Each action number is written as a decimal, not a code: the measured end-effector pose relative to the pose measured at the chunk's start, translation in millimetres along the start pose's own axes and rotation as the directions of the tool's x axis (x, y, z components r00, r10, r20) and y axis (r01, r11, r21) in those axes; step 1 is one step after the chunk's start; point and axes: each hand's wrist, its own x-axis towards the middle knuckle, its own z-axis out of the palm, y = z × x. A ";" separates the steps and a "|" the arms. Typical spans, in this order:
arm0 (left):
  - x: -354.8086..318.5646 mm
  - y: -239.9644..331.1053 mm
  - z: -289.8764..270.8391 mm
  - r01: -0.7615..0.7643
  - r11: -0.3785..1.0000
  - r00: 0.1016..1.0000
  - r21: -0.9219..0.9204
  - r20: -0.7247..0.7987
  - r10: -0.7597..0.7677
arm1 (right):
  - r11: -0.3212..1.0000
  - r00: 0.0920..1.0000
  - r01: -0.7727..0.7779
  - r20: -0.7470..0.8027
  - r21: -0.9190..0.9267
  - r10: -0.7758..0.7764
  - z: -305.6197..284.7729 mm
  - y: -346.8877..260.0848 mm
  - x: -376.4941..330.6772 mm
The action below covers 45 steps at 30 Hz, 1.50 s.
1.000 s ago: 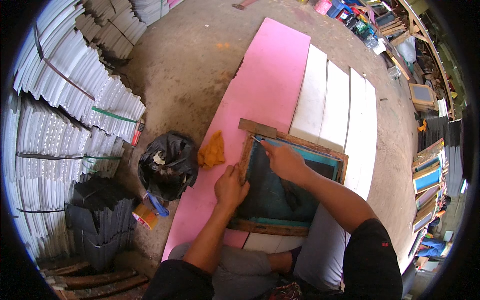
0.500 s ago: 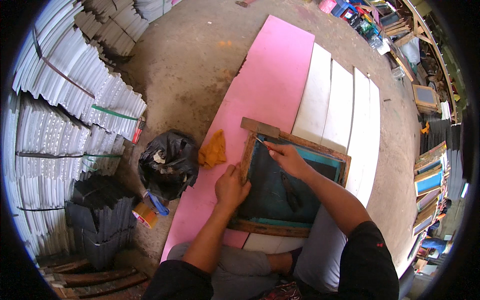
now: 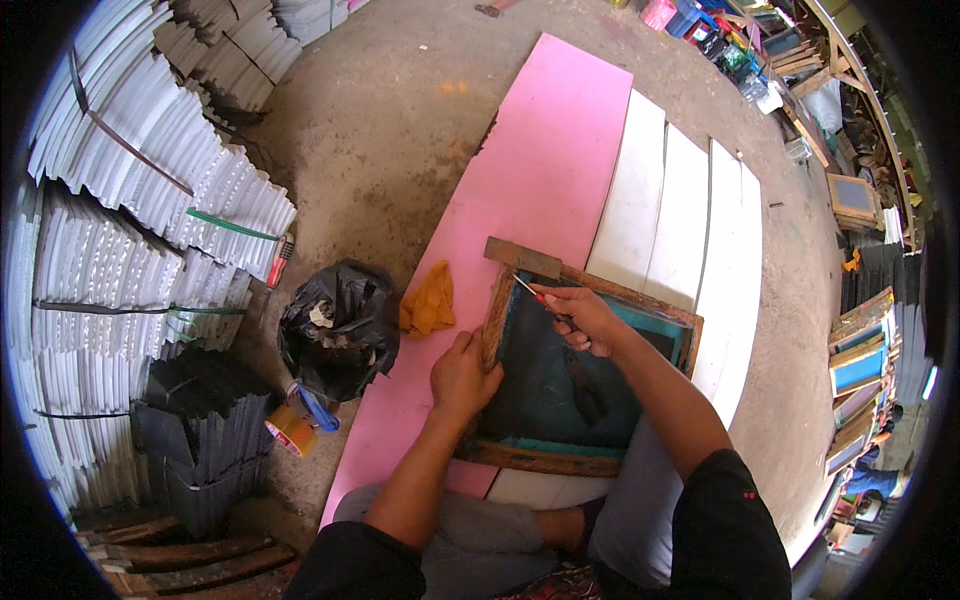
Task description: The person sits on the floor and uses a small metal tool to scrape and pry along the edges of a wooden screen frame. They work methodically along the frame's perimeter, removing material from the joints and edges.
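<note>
A wooden screen-printing frame [image 3: 545,463] with dark mesh [image 3: 525,395] and teal margins rests tilted by my lap. My left hand [image 3: 465,378] is closed round its left rail. In my right hand [image 3: 588,318] is a screwdriver [image 3: 539,297] with a red and black handle. Its thin metal shaft points at the frame's upper left inner corner; whether the tip touches the wood, I cannot tell. Dark pliers [image 3: 583,388] lie on the mesh, below my right hand. A flat wooden piece [image 3: 522,256] sits against the frame's upper left corner.
Pink board [image 3: 540,130] and white boards [image 3: 680,200] lie under the frame. To the left are a mustard cloth [image 3: 428,300], a black plastic bag [image 3: 340,330], a tape roll [image 3: 290,432] and tall sheet stacks [image 3: 130,130]. More frames [image 3: 858,370] lean at the right.
My right hand has shifted slightly right and back along the screwdriver, turning so more of the handle and fingers show. My left hand stays on the rail.
</note>
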 end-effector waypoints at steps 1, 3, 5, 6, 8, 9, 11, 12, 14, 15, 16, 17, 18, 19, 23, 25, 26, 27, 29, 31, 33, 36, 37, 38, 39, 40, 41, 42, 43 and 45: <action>0.0 0.1 0.9 -0.011 1.000 1.000 -0.003 -0.008 0.011 | 0.995 0.996 0.073 -0.038 -0.073 -0.076 -0.8 3.6 1.0; 1.9 5.0 -3.4 -0.003 1.000 1.000 -0.015 0.014 0.003 | 0.780 0.879 0.364 -0.090 -0.509 -0.469 3.9 24.3 4.6; -0.5 2.2 -4.5 0.013 1.000 1.000 -0.016 0.009 -0.013 | 0.669 0.841 0.291 -0.150 -0.684 -0.519 17.4 22.7 -11.1; -1.5 0.3 -3.1 0.012 1.000 1.000 -0.015 -0.005 -0.012 | 0.604 0.818 0.241 -0.176 -0.760 -0.548 22.3 18.2 -18.7; -1.5 0.6 -1.8 0.005 1.000 1.000 -0.015 -0.010 -0.005 | 0.600 0.835 0.190 -0.194 -0.777 -0.515 27.3 9.5 -28.8; -1.6 0.8 -1.9 0.006 1.000 1.000 -0.013 -0.006 -0.006 | 0.597 0.843 0.165 -0.202 -0.785 -0.499 28.7 7.6 -30.9; -0.6 2.2 -2.9 0.007 1.000 1.000 -0.016 0.001 -0.007 | 0.581 0.835 0.163 -0.202 -0.798 -0.512 28.2 8.7 -29.4; -0.1 3.2 -4.0 0.008 1.000 1.000 -0.023 0.004 -0.008 | 0.572 0.831 0.162 -0.201 -0.804 -0.518 27.6 9.1 -28.7; 0.0 2.6 -4.5 0.010 1.000 1.000 -0.026 0.009 -0.010 | 0.542 0.825 0.153 -0.195 -0.826 -0.530 27.7 9.0 -26.3; 0.2 2.3 -3.6 0.008 1.000 1.000 -0.024 0.010 -0.008 | 0.526 0.822 0.148 -0.192 -0.837 -0.536 27.6 8.5 -25.3; -0.3 1.3 -2.9 0.007 1.000 1.000 -0.022 0.012 -0.007 | 0.509 0.835 0.127 -0.185 -0.851 -0.517 29.0 5.4 -25.7; -0.6 -0.1 -1.8 0.005 1.000 1.000 -0.028 0.005 -0.005 | 0.491 0.848 0.105 -0.180 -0.865 -0.498 30.2 1.3 -27.0; -0.8 -1.7 -0.4 0.002 0.999 1.000 -0.033 -0.003 -0.002 | 0.472 0.860 0.084 -0.175 -0.878 -0.479 31.7 -4.2 -28.8; -0.5 -1.0 -0.5 -0.004 0.999 1.000 -0.041 -0.009 0.003 | 0.442 0.879 0.056 -0.165 -0.895 -0.446 32.8 -11.5 -31.3; -0.2 3.7 -3.8 0.050 0.998 0.998 -0.043 0.045 -0.048 | 0.266 0.924 -0.047 -0.143 -0.963 -0.354 41.6 -36.2 -34.9; -0.3 2.2 -3.1 0.043 0.998 0.998 -0.045 0.040 -0.041 | 0.163 0.927 -0.093 -0.145 -0.982 -0.345 51.5 -42.5 -36.3; 0.0 1.2 -1.8 0.037 0.998 0.999 -0.046 0.028 -0.036 | 0.116 0.925 -0.116 -0.150 -0.986 -0.350 58.4 -44.7 -38.4; 0.3 -0.1 -0.1 0.031 0.998 0.999 -0.046 0.017 -0.030 | 0.070 0.922 -0.139 -0.155 -0.988 -0.354 61.4 -45.4 -38.8; -1.3 0.9 1.0 0.010 1.000 1.000 -0.029 0.005 -0.010 | 0.347 0.922 0.055 -0.086 -0.936 -0.378 36.7 -34.8 -21.2; 2.1 4.7 -2.2 -0.014 1.000 1.000 0.010 -0.012 0.015 | 0.460 0.919 0.146 -0.052 -0.876 -0.390 24.9 -27.4 -16.8; 2.5 2.5 -1.2 0.001 1.000 1.000 0.006 0.001 -0.001 | 0.435 0.927 0.132 -0.045 -0.891 -0.373 24.5 -29.7 -24.6; 0.0 -2.6 0.9 -0.002 1.000 1.000 -0.007 -0.004 0.002 | 0.355 0.956 0.012 -0.093 -0.935 -0.278 29.8 -35.3 -29.3; 0.8 -1.8 1.8 -0.015 1.000 1.000 -0.017 -0.013 0.015 | 0.481 0.941 0.128 -0.048 -0.867 -0.336 22.6 -23.7 -22.5; 1.5 -0.6 2.1 -0.012 1.000 1.000 -0.019 -0.009 0.012 | 0.585 0.916 0.245 -0.013 -0.773 -0.400 9.6 -2.6 -9.1; 1.9 -0.2 2.2 -0.007 1.000 1.000 -0.021 -0.006 0.006 | 0.664 0.885 0.360 0.014 -0.655 -0.466 3.2 9.0 -1.5; 1.8 -0.9 1.5 0.002 1.000 1.000 -0.020 -0.003 -0.002 | 0.598 0.900 0.292 0.004 -0.746 -0.435 6.9 4.9 -5.4; 1.2 -1.3 0.8 -0.003 1.000 1.000 -0.020 -0.010 0.002 | 0.520 0.914 0.221 -0.010 -0.825 -0.405 10.7 -0.4 -11.7; 0.1 -1.7 0.2 -0.007 1.000 1.000 -0.020 -0.018 0.006 | 0.432 0.926 0.148 -0.028 -0.890 -0.376 13.8 -4.3 -15.5; -0.5 -2.1 0.3 -0.012 1.000 1.000 -0.020 -0.025 0.012 | 0.399 0.924 0.131 -0.034 -0.907 -0.381 14.6 -4.1 -15.7; -0.8 -3.4 0.9 -0.010 0.999 1.000 -0.032 -0.029 0.009 | 0.333 0.919 0.098 -0.044 -0.938 -0.393 14.3 -3.1 -15.0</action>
